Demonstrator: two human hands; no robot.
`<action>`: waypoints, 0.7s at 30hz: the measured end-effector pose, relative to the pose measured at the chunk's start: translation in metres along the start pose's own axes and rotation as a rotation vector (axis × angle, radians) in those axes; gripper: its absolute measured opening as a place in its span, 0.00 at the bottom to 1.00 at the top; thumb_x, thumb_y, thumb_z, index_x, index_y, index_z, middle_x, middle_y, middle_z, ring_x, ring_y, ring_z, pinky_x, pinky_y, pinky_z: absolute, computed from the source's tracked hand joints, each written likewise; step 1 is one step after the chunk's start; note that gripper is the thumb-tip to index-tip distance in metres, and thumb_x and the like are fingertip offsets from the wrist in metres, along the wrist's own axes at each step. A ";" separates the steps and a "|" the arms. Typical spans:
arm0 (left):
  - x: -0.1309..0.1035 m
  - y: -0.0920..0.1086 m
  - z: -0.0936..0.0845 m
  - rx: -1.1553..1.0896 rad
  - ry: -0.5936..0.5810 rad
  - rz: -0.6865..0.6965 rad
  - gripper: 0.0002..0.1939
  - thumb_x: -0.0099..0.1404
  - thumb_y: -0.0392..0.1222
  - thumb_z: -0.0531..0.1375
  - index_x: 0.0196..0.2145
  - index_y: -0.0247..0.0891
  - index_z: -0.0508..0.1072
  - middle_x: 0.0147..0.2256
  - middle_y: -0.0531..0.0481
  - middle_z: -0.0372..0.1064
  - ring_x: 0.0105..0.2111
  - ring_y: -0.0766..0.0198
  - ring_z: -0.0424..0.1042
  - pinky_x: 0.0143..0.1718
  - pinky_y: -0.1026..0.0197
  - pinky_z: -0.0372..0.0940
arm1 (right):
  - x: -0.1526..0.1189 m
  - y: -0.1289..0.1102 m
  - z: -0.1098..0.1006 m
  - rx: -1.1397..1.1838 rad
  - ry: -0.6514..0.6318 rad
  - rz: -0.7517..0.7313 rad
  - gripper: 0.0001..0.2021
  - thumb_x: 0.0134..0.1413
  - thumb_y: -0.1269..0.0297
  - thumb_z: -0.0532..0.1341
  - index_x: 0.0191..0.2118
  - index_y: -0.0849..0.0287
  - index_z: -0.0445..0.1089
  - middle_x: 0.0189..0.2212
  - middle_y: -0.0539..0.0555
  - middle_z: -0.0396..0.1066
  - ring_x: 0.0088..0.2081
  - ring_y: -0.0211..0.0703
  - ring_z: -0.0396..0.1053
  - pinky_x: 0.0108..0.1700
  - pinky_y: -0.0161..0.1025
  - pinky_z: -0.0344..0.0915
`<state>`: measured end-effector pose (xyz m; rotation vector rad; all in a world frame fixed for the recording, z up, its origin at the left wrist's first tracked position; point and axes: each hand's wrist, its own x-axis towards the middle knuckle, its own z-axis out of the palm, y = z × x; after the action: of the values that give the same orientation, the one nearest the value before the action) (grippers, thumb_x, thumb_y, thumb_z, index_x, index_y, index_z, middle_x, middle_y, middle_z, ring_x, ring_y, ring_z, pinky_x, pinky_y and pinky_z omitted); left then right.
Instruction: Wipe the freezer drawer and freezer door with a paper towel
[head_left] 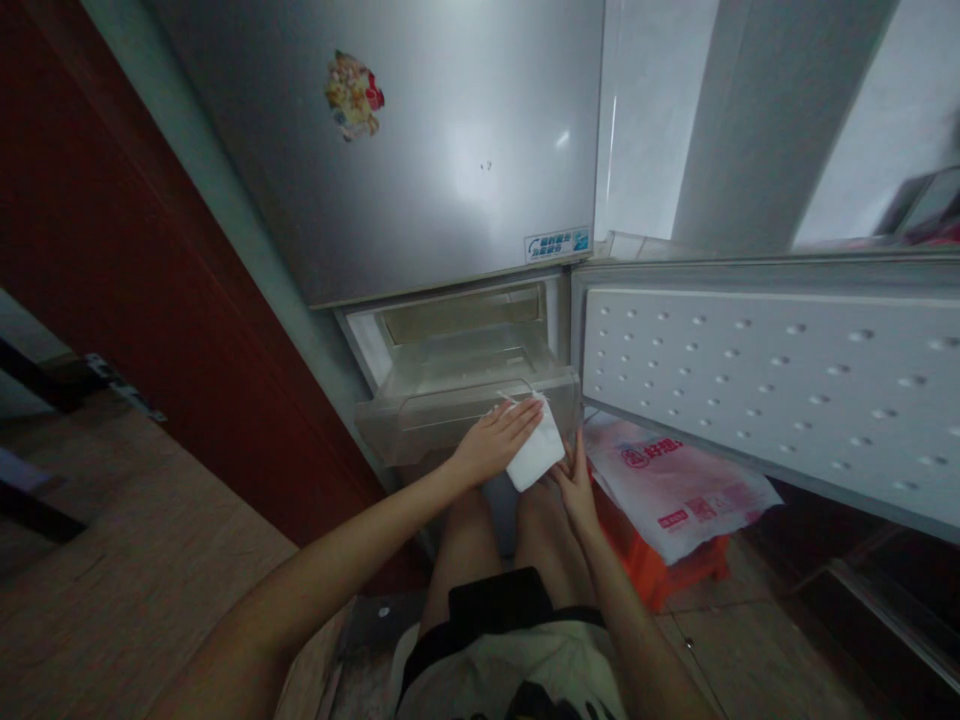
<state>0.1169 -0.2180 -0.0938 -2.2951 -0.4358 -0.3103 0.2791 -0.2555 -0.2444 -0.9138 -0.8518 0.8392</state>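
Partly covering squarish white cloth (536, 458), straight-fingered left hand (491, 440), right hand (577, 495) by translucent plastic drawer (435, 422), both grips impossible to tell, dimpled door panel (750, 372).

- White cloth (537, 452): roughly rectangular, showing wispy strands along its upper edge; slanting at the right part of the drawer's front, its lower portion hanging below.
- Drawer (435, 425), translucent plastic: standing pulled out, projecting from the open fridge compartment (369, 345).
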 end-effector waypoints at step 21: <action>-0.211 -0.059 0.019 0.076 0.013 -0.477 0.35 0.68 0.25 0.42 0.67 0.31 0.29 0.63 0.25 0.50 0.65 0.46 0.46 0.59 0.39 0.57 | -0.001 0.004 -0.005 -0.011 -0.024 -0.010 0.47 0.51 0.53 0.63 0.69 0.43 0.32 0.66 0.62 0.46 0.53 0.48 0.68 0.46 0.44 0.71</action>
<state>-0.0975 -0.2113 -0.1423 -2.0918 -0.9729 -0.5309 0.2822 -0.2562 -0.2494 -0.9105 -0.8819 0.8387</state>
